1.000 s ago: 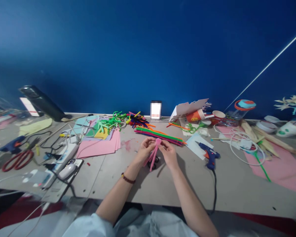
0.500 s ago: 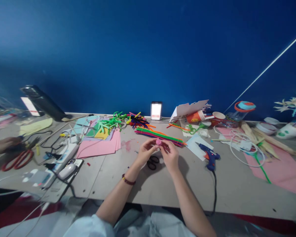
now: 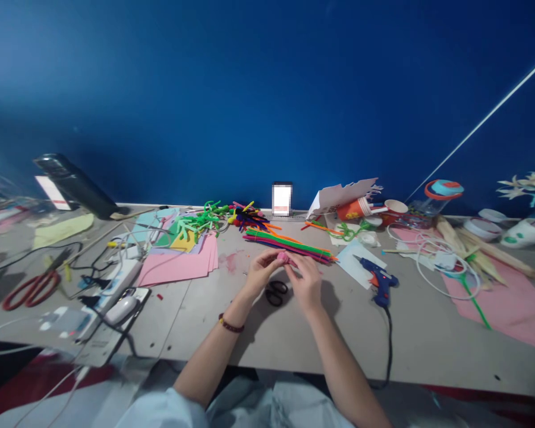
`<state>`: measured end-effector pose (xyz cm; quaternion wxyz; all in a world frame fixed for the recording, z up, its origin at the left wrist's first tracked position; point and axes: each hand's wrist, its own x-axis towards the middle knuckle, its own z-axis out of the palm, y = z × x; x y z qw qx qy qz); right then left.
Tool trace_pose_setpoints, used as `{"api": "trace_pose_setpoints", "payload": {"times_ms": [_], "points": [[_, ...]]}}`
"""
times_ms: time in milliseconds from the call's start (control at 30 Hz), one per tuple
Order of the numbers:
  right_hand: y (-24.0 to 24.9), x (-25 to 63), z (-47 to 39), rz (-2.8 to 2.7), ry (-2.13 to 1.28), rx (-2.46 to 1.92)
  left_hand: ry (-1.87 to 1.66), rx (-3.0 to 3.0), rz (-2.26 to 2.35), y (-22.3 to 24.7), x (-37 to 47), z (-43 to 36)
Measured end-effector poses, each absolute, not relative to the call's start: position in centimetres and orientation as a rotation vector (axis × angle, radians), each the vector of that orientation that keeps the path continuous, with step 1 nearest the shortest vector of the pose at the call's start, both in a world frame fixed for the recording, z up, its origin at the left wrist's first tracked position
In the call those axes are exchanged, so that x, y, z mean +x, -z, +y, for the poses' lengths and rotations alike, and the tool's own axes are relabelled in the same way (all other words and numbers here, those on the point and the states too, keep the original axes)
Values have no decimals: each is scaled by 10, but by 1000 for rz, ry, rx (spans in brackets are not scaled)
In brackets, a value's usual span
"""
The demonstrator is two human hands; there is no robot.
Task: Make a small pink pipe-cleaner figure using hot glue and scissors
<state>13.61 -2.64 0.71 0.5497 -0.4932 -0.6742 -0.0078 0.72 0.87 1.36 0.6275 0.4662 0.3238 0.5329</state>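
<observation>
Where the left hand (image 3: 261, 274) and right hand (image 3: 307, 279) meet, a little below the centre of the frame, a small pink piece (image 3: 283, 257) is caught between their fingertips. It appears to be held above the desk (image 3: 280, 339), with the scissors (image 3: 276, 293) lying lower in the frame, between the wrists. Each hand makes a narrow pinch, one from either side, and the fingers hide most of the piece, so its full shape cannot be told.

It should weigh next to nothing. It may be the same sort of stuff as the coloured stems (image 3: 289, 245) just beyond — if so, fuzzy outside with a thin wire within, soft to press yet able to keep a bend. Such a piece is unlikely to slip or break, but a hard squeeze could flatten it, and a tug on one part could loosen the rest. The best hold is probably a light one at its edges, thumb against forefinger. One hand could likely bear it alone — two give better control over its form.
</observation>
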Motion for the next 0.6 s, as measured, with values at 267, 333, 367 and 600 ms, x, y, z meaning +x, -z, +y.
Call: {"api": "trace_pose_setpoints", "payload": {"times_ms": [267, 333, 367, 600], "points": [[-10, 137, -27, -1604, -28, -1205, -1205, 1122, 756, -12, 5, 11], [-9, 137, -27, -1610, -13, -1198, -1206, 1145, 761, -12, 5, 12], [-9, 137, -27, -1610, -11, -1189, -1209, 1153, 766, -12, 5, 12], [-9, 137, -28, -1583, -71, -1153, -1243, 1217, 815, -10, 5, 12]]}}
